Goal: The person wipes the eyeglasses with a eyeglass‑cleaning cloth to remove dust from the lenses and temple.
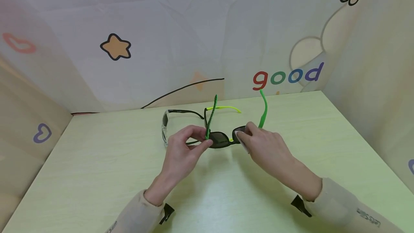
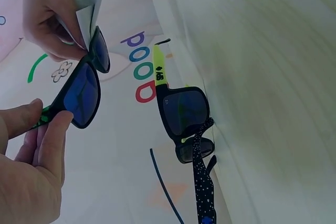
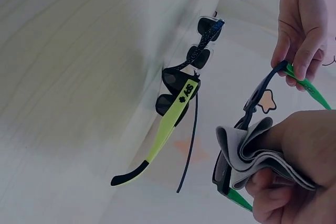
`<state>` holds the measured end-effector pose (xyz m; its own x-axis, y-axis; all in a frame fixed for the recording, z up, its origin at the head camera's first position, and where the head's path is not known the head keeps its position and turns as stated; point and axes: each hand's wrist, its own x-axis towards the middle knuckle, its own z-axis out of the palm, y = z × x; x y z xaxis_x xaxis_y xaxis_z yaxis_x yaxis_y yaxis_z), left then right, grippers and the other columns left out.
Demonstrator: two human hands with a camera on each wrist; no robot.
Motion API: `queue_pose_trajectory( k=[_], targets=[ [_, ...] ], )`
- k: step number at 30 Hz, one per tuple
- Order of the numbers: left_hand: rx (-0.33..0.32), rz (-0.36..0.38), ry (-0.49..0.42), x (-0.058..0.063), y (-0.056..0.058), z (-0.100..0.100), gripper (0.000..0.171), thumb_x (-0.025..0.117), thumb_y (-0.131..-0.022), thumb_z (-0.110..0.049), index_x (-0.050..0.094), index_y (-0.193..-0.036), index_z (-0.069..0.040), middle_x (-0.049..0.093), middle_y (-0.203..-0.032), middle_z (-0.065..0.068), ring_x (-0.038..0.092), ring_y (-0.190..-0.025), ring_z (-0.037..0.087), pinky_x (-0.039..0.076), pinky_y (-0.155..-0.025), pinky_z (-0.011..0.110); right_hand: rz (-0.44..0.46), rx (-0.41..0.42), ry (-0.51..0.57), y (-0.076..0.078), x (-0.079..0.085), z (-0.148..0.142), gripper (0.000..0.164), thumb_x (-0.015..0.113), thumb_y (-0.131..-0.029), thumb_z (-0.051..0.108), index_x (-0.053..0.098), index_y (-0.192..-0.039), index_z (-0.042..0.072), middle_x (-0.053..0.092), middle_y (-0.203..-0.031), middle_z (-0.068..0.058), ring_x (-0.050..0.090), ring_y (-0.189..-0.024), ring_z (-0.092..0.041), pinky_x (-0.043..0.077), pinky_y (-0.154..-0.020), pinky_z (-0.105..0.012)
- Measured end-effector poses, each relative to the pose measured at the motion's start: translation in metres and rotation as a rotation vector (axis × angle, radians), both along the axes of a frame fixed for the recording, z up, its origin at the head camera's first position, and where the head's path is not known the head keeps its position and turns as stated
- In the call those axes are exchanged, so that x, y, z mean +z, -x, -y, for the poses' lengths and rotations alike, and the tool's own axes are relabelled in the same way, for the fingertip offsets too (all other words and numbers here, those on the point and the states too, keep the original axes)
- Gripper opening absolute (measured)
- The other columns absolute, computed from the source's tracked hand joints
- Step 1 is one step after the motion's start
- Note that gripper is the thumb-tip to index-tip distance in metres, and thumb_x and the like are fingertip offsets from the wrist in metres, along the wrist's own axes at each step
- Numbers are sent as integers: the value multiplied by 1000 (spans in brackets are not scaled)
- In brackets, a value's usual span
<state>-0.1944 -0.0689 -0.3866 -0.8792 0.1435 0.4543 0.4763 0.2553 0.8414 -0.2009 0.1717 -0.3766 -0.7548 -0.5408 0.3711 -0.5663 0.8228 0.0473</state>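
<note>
Sunglasses with a black front and green temples (image 1: pixel 219 140) are held between both hands, above the table. My left hand (image 1: pixel 182 150) pinches them at the hinge corner, thumb on one side and fingers on the other. A thin grey-white cloth (image 3: pixel 247 150) is gripped in my right hand (image 1: pixel 270 150) and folded around the other lens. That lens is partly hidden by the cloth and fingers. In the left wrist view the uncovered lens (image 2: pixel 82 95) shows a blue reflection.
Behind the hands, black sunglasses with yellow temples (image 3: pixel 170 114) stand on the pale table (image 1: pixel 97 168). Beside them, to the left, are clear-framed sunglasses (image 1: pixel 164 128) with dark speckled temples. A printed curtain (image 1: pixel 181 39) hangs along the table's back edge.
</note>
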Motion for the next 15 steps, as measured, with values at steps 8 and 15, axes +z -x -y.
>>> queue_pose_trajectory(
  k=[8, 15],
  targets=[
    [36, 26, -10, -2, 4, 2, 19, 83, -85, 1, 74, -100, -6, 71, -89, 2, 67, -83, 16, 62, -67, 30, 11, 68, -4, -1, 2, -6, 38, 85, -80, -2, 74, -115, 10, 61, -97, -9, 64, -86, -25, 54, -47, -33],
    [50, 37, -12, -2, 6, 6, 18, 82, -86, 2, 75, -101, -5, 73, -93, 3, 68, -84, 17, 63, -71, 32, -152, 217, 46, 3, 2, -18, 41, 88, -71, -9, 75, -107, 6, 65, -95, -7, 60, -90, -27, 57, -72, -37]
  ],
)
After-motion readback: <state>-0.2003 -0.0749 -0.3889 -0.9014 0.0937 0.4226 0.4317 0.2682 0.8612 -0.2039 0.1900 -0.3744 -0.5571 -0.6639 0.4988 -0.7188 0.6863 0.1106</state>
